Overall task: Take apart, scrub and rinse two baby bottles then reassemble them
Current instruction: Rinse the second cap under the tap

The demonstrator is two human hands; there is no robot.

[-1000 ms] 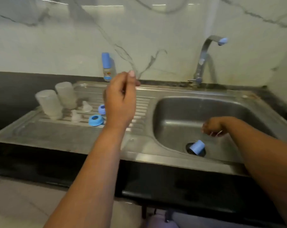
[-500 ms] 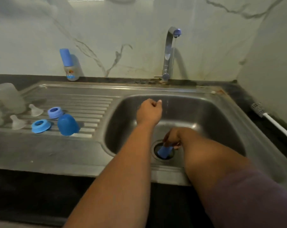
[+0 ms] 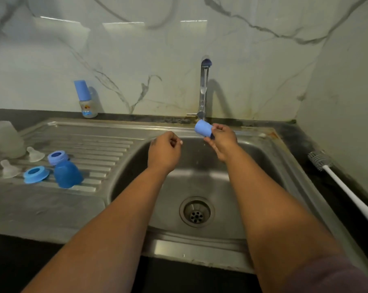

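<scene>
Right hand [image 3: 222, 142] pinches the blue cap [image 3: 203, 128] under the tap [image 3: 203, 87], over the sink [image 3: 284, 157]; left hand [image 3: 164, 154] hangs beside it, fingers curled, holding nothing.

marble wall [image 3: 179, 49], steel sink [image 3: 263, 157], dark counter [image 3: 318, 144]

On the drainboard [image 3: 52, 199] at the sink's left: bottles [image 3: 6, 138] at its left edge, teats [image 3: 34, 154], rings [image 3: 35, 174], cap [image 3: 67, 174]. Brush [image 3: 320, 160] lies right of the basin [image 3: 200, 180].
</scene>
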